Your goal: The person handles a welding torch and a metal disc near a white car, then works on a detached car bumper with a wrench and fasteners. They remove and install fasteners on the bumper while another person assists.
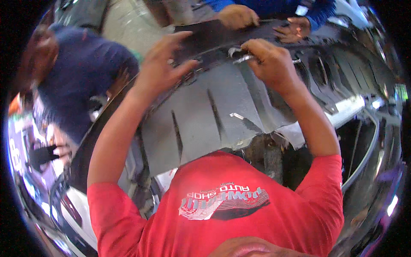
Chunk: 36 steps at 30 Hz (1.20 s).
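My right hand (274, 64) is closed around a shiny metal wrench (243, 59); its open jaw shows beside my thumb, and my fingers hide much of its shank. It is over the far edge of a large grey slotted car panel (197, 115). My left hand (160, 66) has its thumb and fingers spread, with nothing in them. It hovers by the black curved rim (201, 38) of the same part; whether it touches is unclear. A torn spot (246, 124) shows on the panel's near side.
Across from me, a person in blue sleeves has one hand (237, 16) on the black rim and another (295, 29) lying open on it. Someone in a dark shirt (85, 73) bends close at my left. Slotted grey ribs (338, 68) continue to the right.
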{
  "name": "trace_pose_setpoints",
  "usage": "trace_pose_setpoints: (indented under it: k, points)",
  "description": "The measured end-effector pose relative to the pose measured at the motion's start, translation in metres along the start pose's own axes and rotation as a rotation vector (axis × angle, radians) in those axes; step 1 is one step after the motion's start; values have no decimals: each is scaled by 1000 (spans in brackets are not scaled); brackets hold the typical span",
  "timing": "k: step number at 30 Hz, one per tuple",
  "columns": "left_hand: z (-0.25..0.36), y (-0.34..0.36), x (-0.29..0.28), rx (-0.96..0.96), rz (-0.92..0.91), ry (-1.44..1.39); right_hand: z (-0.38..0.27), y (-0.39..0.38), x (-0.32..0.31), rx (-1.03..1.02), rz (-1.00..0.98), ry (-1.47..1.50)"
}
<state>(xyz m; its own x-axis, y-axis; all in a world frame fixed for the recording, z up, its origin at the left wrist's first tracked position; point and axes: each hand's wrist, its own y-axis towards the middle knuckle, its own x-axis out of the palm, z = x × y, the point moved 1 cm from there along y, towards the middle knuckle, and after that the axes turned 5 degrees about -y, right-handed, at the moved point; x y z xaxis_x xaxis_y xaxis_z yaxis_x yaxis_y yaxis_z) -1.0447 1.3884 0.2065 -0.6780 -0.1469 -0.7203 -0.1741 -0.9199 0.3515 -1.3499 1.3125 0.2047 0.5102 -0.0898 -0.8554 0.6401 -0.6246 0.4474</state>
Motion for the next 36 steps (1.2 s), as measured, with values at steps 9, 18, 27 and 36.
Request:
trace_pose_setpoints:
  k: [9, 18, 27, 36]
  points:
    - [62, -40, -8, 337, 125, 179, -98, 14, 20, -103, 9, 159]
    - [79, -121, -4, 306, 453, 217, -161, -16, 10, -41, -34, 291]
    - [121, -250, 12, -33, 583, 340, -188, -101, 8, 139, -116, 245]
    - [125, -283, -1, -59, 650, 247, -168, -141, -35, 105, -43, 26]
